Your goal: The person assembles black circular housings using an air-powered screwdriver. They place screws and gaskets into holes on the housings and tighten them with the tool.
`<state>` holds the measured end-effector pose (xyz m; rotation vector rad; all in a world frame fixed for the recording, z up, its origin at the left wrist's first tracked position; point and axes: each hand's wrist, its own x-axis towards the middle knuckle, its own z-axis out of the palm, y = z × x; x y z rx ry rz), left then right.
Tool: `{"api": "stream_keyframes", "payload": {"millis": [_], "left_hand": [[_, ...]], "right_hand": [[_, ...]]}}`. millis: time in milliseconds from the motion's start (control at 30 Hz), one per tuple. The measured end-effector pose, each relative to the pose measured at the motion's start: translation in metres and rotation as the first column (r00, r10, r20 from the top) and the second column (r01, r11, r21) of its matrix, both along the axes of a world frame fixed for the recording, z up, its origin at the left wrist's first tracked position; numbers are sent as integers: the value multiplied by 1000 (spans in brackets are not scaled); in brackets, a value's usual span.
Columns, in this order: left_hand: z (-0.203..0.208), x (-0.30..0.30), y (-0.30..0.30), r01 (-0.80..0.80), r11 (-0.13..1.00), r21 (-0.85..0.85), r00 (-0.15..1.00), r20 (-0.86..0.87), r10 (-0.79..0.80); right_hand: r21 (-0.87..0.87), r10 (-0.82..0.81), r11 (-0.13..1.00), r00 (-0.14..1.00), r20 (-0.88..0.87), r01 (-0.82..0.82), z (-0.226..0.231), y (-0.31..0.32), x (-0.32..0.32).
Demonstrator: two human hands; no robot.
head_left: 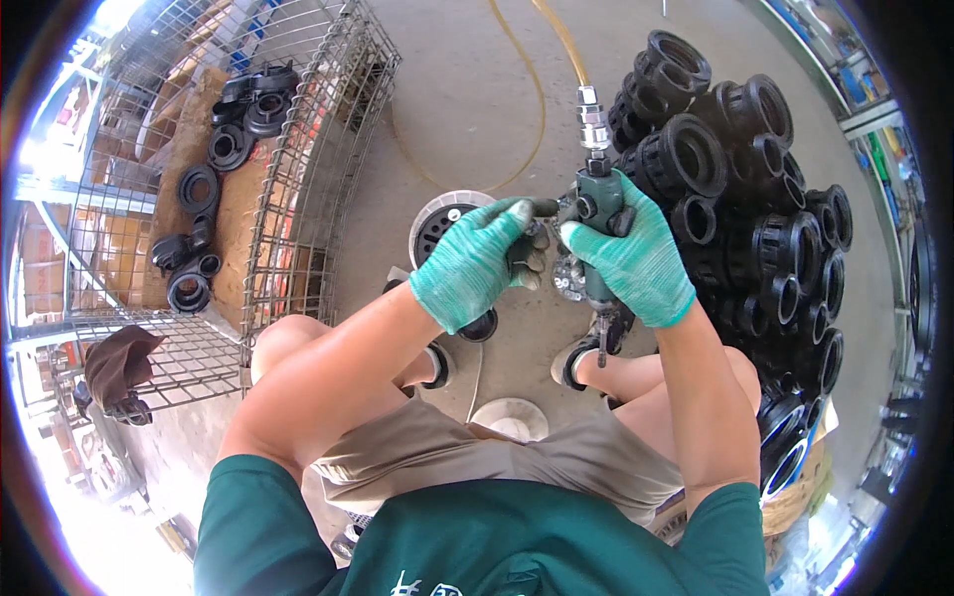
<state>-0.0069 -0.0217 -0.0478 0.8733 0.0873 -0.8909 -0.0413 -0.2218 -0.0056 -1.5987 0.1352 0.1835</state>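
Note:
My right hand [644, 260], in a green knit glove with dark grey fingertips, is wrapped round a dark green air tool [599, 195]. The tool stands upright, its thin bit [602, 343] pointing down toward my lap. From its upper end, a metal coupling [593, 124] leads to a yellowish air hose [562, 45]. My left hand [465, 266], gloved the same way, is closed just left of the tool. Its fingertips are pinched together, and whatever they hold is too small and dark to name. Behind that hand is a white round container [417, 233] with a black perforated part.
Black plastic pipe fittings [740, 214] are stacked high on the right. At left stands a wire mesh cage [323, 149] with several black fittings [229, 147] on brown board. A dark brown cloth [121, 366] hangs at its near corner. A round white object [512, 417] sits between my legs.

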Motion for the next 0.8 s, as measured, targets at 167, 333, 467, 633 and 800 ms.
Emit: {"api": "stream_keyframes", "payload": {"millis": [167, 333, 467, 633, 800], "left_hand": [[9, 8, 6, -16, 964, -264, 988, -152, -25], [8, 2, 7, 11, 981, -194, 1000, 15, -8], [14, -1, 8, -24, 997, -68, 993, 113, 32], [26, 1, 5, -41, 998, 47, 968, 250, 27], [26, -1, 3, -43, 988, 149, 950, 311, -5]], "right_hand": [[17, -54, 998, 999, -7, 54, -3, 2, 0], [107, -10, 994, 998, -66, 17, 1, 6, -1], [70, -3, 998, 1000, 14, 2, -2, 4, -2], [91, -41, 995, 999, 33, 38, 0, 5, -3], [59, -39, 998, 997, 59, 36, -3, 5, -2]]}}
